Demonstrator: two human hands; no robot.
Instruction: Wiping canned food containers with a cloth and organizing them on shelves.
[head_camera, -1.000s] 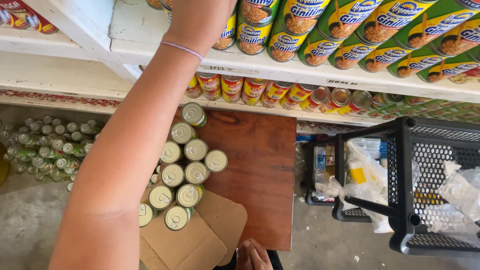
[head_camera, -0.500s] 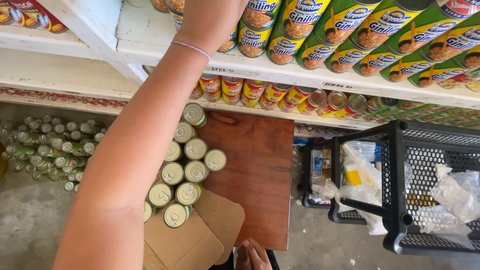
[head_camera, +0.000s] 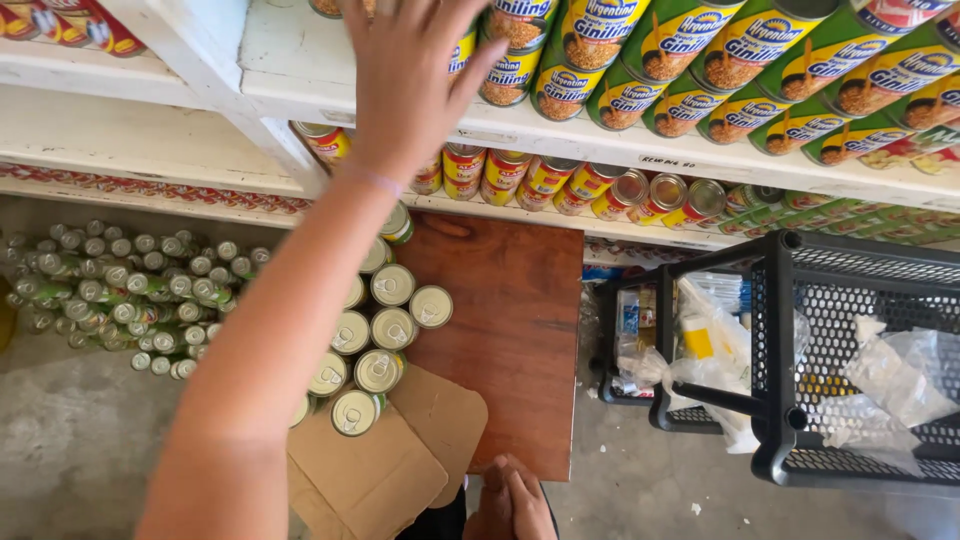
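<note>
Cans (head_camera: 560, 55) with green and yellow labels are lying on their sides along the top shelf (head_camera: 300, 60), about sixteen showing in two stacked rows. My left hand (head_camera: 410, 80) is spreading open against the near left end of that row, fingers splayed and gripping nothing. Half a second ago those fingers were curled up by the shelf edge; now they are fanning out flat. Around nine red cans (head_camera: 560, 180) are standing on the lower shelf. Roughly ten silver-topped cans (head_camera: 385, 330) are sitting upright in an open cardboard box (head_camera: 400, 460) below my arm. My right hand is out of sight.
</note>
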